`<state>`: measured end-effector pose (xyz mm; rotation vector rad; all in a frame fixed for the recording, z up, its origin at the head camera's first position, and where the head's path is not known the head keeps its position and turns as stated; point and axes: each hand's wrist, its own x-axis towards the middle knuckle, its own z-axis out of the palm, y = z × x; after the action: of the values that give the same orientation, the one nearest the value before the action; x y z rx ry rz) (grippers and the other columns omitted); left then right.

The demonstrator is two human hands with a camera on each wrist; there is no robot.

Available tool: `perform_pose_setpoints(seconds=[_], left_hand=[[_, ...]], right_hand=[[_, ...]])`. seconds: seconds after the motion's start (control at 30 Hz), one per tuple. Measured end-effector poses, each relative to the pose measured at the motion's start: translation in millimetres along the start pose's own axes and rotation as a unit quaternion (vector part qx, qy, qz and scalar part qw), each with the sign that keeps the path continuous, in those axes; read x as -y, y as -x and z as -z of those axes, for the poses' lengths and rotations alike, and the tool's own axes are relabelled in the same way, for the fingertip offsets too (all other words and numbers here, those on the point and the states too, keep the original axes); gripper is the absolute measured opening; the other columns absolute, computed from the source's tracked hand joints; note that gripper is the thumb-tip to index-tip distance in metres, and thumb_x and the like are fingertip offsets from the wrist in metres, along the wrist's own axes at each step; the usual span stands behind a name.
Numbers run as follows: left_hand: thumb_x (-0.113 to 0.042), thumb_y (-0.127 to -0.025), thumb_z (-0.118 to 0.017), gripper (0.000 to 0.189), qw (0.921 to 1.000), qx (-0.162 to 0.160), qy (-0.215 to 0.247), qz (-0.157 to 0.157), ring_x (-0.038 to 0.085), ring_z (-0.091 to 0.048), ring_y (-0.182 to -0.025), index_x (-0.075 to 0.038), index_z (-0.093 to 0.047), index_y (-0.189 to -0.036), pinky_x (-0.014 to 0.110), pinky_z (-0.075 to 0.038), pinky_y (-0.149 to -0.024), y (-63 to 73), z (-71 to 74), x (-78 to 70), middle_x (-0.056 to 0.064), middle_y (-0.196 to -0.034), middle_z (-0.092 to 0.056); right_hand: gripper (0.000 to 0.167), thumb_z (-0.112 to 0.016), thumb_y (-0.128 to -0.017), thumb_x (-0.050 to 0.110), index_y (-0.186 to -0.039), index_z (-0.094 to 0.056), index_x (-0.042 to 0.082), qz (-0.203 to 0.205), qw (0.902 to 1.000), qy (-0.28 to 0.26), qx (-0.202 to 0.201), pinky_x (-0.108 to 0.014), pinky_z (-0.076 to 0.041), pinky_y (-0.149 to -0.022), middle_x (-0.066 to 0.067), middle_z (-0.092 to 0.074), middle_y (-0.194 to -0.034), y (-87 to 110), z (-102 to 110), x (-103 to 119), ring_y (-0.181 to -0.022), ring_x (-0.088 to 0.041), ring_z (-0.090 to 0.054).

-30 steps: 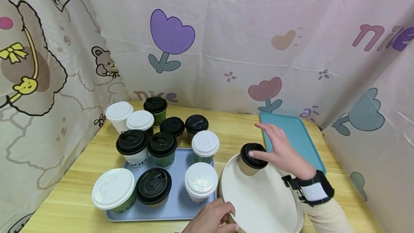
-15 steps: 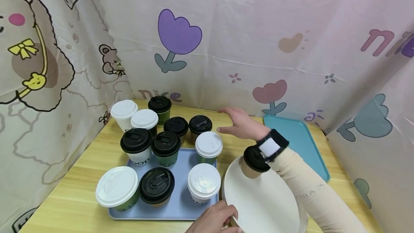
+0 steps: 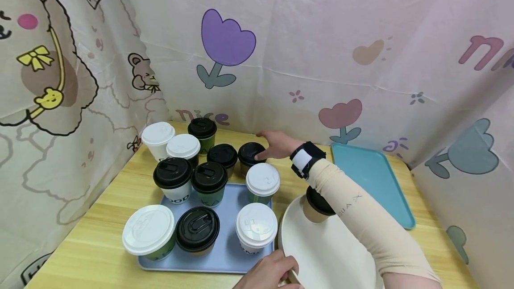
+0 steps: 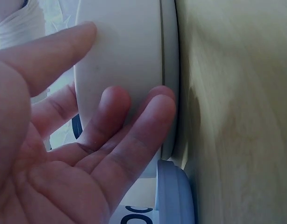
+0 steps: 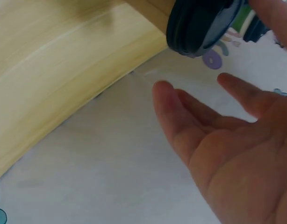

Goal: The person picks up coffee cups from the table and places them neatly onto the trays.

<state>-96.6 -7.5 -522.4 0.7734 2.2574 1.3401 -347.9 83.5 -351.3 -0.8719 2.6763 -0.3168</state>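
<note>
My left hand grips the near-left rim of a deep round white tray. In the left wrist view the index finger of my left hand goes behind the rim, the thumb and other fingers outside the tray wall. At the back, my right hand reaches round a small brown cup with a black lid; the thumb overlaps the lid. In the right wrist view the fingers of my right hand are spread, apart from the lid. Another brown cup with a black lid stands in the round tray, partly behind my forearm.
A blue rectangular tray at the left bears several lidded cups, among them a white-lidded cup close to the round tray. More cups, such as a green one, stand behind it. A teal tray lies at the back right.
My right hand has left the brown cup in the round tray and moved left and back to the small black-lidded cup. The left hand keeps to the rim. The view has shifted slightly.
</note>
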Motion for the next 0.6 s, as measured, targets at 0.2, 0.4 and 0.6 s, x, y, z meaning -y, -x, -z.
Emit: perform_pose_setpoints(seconds=[0.2, 0.4, 0.6], left_hand=[[-0.031, -0.098, -0.072, 0.015, 0.9999, 0.000, 0.008, 0.010, -0.003, -0.049, -0.076, -0.019, -0.069, -0.107, 0.018, -0.045, -0.068, 10.1, 12.6, -31.3, -0.015, -0.087, -0.050], [-0.031, -0.099, -0.070, 0.016, 1.0000, 0.001, 0.006, 0.001, -0.003, -0.049, -0.077, -0.017, -0.069, -0.108, 0.018, -0.045, -0.069, 10.0, 12.2, -31.3, -0.015, -0.087, -0.050], [-0.030, -0.099, -0.071, 0.016, 0.9998, 0.001, 0.015, 0.010, -0.003, -0.049, -0.077, -0.017, -0.069, -0.108, 0.018, -0.045, -0.069, 9.6, 12.7, -31.2, -0.015, -0.087, -0.050]], right_hand=[[0.091, -0.079, -0.090, 0.045, -0.162, -0.033, 0.015, -0.008, 0.9991, -0.022, 0.036, -0.049, -0.038, -0.117, -0.015, -0.039, -0.162, -14.1, -1, 1, -0.148, -0.034, -0.039], [0.090, -0.082, -0.088, 0.044, -0.161, -0.037, 0.016, 0.013, 0.9979, -0.018, 0.060, -0.048, -0.039, -0.116, -0.016, -0.043, -0.159, -21.4, -8, 1, -0.145, -0.033, -0.042], [0.086, -0.083, -0.088, 0.040, -0.159, -0.041, 0.013, 0.033, 0.9987, -0.011, 0.037, -0.045, -0.036, -0.118, -0.014, -0.045, -0.158, -22.2, -13, -2, -0.144, -0.031, -0.043]])
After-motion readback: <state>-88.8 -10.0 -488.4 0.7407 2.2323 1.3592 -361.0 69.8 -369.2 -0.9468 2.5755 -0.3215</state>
